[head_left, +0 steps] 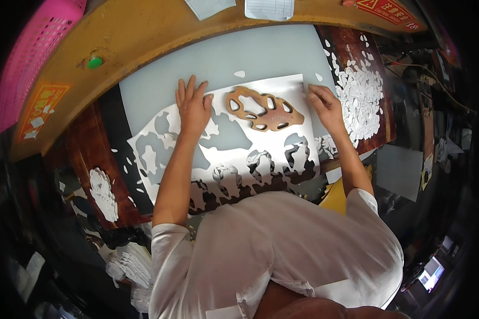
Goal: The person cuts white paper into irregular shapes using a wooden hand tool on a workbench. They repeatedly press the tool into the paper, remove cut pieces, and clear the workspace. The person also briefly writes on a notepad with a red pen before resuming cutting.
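Observation:
A white sheet (274, 142) with several shaped holes lies over a pale grey cutting board (159, 95), its near part hanging past the board toward my body. On the sheet's far right part rests a brown cutting die (277, 118), long and rounded, with several openings through it. My left hand (194, 103) lies on the sheet left of the die, fingers stretched and spread, with nothing held. Just beyond the sheet's right edge, my right hand (325, 105) has its fingers curled together. Whatever they pinch, if anything, is hidden. A small white cut piece (239, 74) lies beyond the sheet.
A heap of small white cut pieces (359, 98) covers the right side table. Stacked white pieces (104, 194) lie at the left. A yellow machine beam (143, 50) with a green button (95, 62) spans the far side. A pink basket (37, 53) stands far left.

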The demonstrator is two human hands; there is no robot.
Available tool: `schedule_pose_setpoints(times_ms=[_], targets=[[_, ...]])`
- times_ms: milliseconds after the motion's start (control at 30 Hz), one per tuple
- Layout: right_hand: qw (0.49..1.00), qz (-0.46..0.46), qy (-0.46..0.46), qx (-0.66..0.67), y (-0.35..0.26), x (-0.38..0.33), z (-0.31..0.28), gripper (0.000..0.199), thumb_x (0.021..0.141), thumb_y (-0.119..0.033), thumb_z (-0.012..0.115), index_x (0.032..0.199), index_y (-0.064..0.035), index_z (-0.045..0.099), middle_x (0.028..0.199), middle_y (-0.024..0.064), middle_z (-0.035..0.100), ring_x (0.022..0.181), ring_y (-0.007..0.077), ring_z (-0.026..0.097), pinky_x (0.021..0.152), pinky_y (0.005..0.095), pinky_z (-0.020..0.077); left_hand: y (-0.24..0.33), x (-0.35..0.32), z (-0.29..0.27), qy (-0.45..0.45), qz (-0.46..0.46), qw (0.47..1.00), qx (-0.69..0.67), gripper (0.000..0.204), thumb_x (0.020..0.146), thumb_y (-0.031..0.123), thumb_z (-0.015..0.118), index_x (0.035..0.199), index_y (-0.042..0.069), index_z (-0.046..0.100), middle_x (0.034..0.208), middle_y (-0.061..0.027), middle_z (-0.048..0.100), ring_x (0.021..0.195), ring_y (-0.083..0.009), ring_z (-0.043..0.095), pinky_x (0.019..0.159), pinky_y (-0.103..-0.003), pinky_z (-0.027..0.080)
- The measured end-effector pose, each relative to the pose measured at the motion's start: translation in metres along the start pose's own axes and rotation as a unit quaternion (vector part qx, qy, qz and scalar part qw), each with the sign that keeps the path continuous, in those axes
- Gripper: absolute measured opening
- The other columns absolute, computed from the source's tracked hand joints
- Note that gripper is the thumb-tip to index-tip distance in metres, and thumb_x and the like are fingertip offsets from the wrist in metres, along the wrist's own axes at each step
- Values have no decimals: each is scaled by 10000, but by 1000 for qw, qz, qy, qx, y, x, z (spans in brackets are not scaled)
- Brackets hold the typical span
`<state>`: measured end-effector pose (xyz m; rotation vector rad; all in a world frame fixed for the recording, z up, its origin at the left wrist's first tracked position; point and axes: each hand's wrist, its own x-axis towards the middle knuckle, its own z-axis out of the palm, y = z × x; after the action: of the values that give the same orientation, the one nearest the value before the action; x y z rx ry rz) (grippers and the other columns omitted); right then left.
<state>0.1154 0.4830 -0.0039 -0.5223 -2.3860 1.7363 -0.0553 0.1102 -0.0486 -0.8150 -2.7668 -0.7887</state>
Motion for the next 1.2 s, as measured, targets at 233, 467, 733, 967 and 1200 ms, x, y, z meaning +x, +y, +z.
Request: schedule_pose_setpoints(times_ms=[233, 467, 733, 967, 1200], targets=[[975, -125, -9, -185, -11, -38, 24, 342, 959, -114, 737, 1279, 4, 714, 1280, 169, 677, 1200, 297, 652, 1023, 356, 522, 11, 15, -9, 0, -17, 1000, -4, 430, 927, 168, 744, 1332, 48, 663, 1543, -219, 485, 1483, -492, 356, 1236, -622, 272], [985, -84, 26, -148, -27, -146, 16, 276, 949, -112, 706, 1198, -6, 754, 1204, 189, 716, 1110, 331, 692, 965, 379, 547, 112, -140, -96, 74, 20, 984, -160, 393, 903, 85, 731, 1286, 33, 663, 1311, -223, 637, 1225, -432, 603, 1044, -496, 494], [984, -127, -47, -112, -11, -217, 34, 220, 965, -141, 696, 1115, 0, 772, 1051, 178, 741, 951, 325, 715, 848, 378, 564, 109, -277, -50, 16, 68, 997, -34, 305, 885, 267, 774, 1115, 76, 712, 1094, -124, 651, 1078, -358, 614, 937, -498, 470], [981, -177, 28, -79, -3, -228, 34, 421, 973, -191, 703, 1353, -12, 669, 1099, 138, 728, 924, 235, 691, 850, 345, 558, 107, -279, -14, 102, 62, 989, 83, 242, 893, 372, 746, 944, 150, 666, 1004, -63, 650, 1002, -307, 609, 874, -472, 428], [919, -266, 286, -51, -19, -168, 13, 754, 981, -158, 651, 1600, 77, 290, 1295, 232, 656, 974, 321, 704, 885, 393, 567, 91, -281, -2, 148, 87, 981, 94, 247, 886, 385, 746, 928, 161, 650, 971, -68, 635, 993, -320, 619, 862, -482, 448]])
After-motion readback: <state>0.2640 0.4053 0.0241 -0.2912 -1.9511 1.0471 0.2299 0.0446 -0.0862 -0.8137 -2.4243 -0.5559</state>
